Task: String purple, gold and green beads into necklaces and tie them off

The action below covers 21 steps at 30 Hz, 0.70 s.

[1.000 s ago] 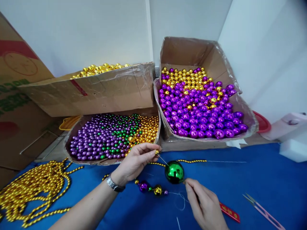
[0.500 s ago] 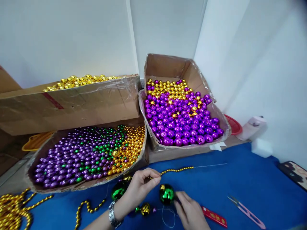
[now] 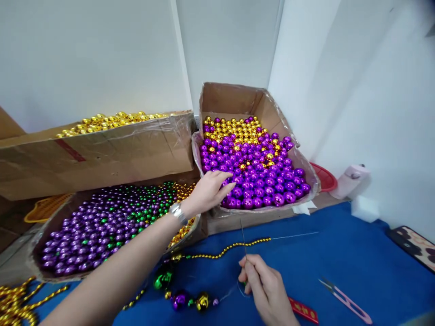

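Left hand (image 3: 207,192) gone from the thread up into the right-hand box (image 3: 234,97), fingers spread loosely over the purple balls (image 3: 258,179), nothing gripped yet. Right hand (image 3: 265,290) pinching the needle (image 3: 243,237) upright above the blue table (image 3: 340,253) (big green ball no longer beside it). Strung beads (image 3: 185,299) lying near. Red label (image 3: 303,310) unreadable.
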Each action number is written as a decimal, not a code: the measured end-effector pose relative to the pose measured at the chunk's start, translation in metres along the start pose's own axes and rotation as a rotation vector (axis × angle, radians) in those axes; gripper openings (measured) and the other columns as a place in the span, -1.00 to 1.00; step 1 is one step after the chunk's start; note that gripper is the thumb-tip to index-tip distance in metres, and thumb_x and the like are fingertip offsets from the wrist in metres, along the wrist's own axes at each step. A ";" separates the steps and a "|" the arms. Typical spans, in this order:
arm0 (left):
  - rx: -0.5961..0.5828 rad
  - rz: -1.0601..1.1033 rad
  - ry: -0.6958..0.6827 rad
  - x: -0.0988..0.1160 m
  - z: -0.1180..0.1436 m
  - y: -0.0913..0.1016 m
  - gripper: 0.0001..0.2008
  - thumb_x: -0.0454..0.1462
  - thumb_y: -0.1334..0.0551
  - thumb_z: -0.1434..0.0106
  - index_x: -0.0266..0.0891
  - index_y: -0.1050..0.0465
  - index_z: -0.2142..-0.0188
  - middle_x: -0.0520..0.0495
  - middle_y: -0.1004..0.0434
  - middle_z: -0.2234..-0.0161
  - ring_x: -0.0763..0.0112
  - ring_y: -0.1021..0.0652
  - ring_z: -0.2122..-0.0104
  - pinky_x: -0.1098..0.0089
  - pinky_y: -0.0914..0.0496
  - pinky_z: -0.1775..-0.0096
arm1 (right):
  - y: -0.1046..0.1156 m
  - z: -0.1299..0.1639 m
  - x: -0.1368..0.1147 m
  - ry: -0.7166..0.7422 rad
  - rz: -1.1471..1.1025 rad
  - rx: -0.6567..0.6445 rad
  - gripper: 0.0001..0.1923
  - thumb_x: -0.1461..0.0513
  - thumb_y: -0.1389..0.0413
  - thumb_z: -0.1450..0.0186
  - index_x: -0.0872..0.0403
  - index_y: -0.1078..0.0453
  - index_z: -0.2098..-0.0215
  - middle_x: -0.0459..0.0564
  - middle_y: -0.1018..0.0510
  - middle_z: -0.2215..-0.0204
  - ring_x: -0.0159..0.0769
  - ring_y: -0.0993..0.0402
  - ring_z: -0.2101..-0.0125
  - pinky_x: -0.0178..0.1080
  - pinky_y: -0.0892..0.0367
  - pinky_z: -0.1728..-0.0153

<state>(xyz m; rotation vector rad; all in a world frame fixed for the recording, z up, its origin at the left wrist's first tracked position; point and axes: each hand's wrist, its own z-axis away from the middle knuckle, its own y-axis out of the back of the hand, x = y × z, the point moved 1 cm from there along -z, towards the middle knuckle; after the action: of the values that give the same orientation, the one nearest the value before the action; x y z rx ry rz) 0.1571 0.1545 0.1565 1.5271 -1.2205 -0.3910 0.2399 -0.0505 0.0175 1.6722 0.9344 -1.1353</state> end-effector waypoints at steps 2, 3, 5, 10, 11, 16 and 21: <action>-0.035 -0.068 0.017 -0.022 -0.029 -0.010 -0.75 -0.25 -0.22 -0.16 -0.28 -0.47 0.17 -0.21 -0.53 0.21 0.12 -0.46 0.10 0.10 -0.21 -0.02 | 0.000 0.002 -0.003 -0.027 -0.010 0.008 -0.60 0.01 0.17 -0.39 0.08 -0.37 0.27 -0.08 -0.45 0.57 -0.47 -0.37 0.62 -0.48 -0.30 0.58; -0.057 -0.083 0.025 -0.031 -0.039 -0.015 -0.82 -0.28 -0.26 -0.09 -0.27 -0.50 0.27 -0.20 -0.54 0.29 0.09 -0.47 0.14 0.10 -0.23 0.01 | 0.001 0.003 -0.004 -0.030 -0.003 0.017 -0.58 0.00 0.18 -0.38 0.08 -0.38 0.28 -0.08 -0.43 0.59 -0.46 -0.37 0.62 -0.48 -0.30 0.59; -0.091 -0.055 0.037 -0.042 -0.052 -0.023 -0.92 -0.35 -0.32 0.02 -0.26 -0.50 0.44 -0.16 -0.52 0.42 0.08 -0.50 0.22 0.15 -0.28 0.08 | 0.003 0.004 -0.006 -0.020 0.023 0.039 -0.56 -0.01 0.19 -0.38 0.08 -0.38 0.29 -0.10 -0.40 0.61 -0.45 -0.36 0.63 -0.48 -0.30 0.60; -0.016 0.041 0.028 -0.030 -0.031 -0.015 -0.84 -0.33 -0.26 -0.06 -0.26 -0.49 0.30 -0.19 -0.47 0.28 0.16 -0.48 0.23 0.24 -0.32 0.15 | 0.011 0.006 -0.011 0.071 0.119 0.064 -0.66 0.09 0.15 -0.40 0.07 -0.40 0.21 -0.11 -0.42 0.61 -0.44 -0.37 0.62 -0.48 -0.29 0.59; 0.021 0.123 0.041 -0.023 -0.019 -0.010 -0.80 -0.31 -0.22 -0.12 -0.26 -0.47 0.22 -0.19 -0.46 0.23 0.19 -0.47 0.22 0.25 -0.33 0.15 | 0.013 0.007 -0.011 0.098 0.142 0.071 -0.68 0.11 0.14 -0.40 0.07 -0.40 0.21 -0.09 -0.45 0.58 -0.44 -0.39 0.60 -0.48 -0.30 0.56; 0.138 1.200 0.341 0.002 0.051 -0.001 -0.74 -0.28 -0.18 -0.22 -0.21 -0.40 0.08 -0.09 -0.45 0.19 0.39 -0.48 0.29 0.35 -0.44 0.26 | 0.015 0.013 -0.011 0.199 0.223 0.057 -0.74 0.21 0.12 -0.39 0.06 -0.39 0.20 0.02 -0.57 0.32 -0.38 -0.52 0.39 -0.45 -0.38 0.38; 0.197 1.636 0.601 0.004 0.100 -0.012 -0.78 -0.36 -0.19 -0.21 -0.27 -0.43 0.13 -0.16 -0.50 0.14 0.39 -0.52 0.27 0.42 -0.47 0.30 | 0.013 0.018 -0.008 0.291 0.313 0.013 -0.80 0.28 0.09 -0.37 0.05 -0.36 0.15 0.03 -0.57 0.27 -0.34 -0.54 0.29 -0.39 -0.42 0.30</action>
<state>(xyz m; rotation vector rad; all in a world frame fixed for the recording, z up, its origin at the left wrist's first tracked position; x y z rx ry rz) 0.0873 0.0966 0.1117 0.3149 -1.5683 1.1813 0.2445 -0.0723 0.0246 1.9481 0.8035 -0.7028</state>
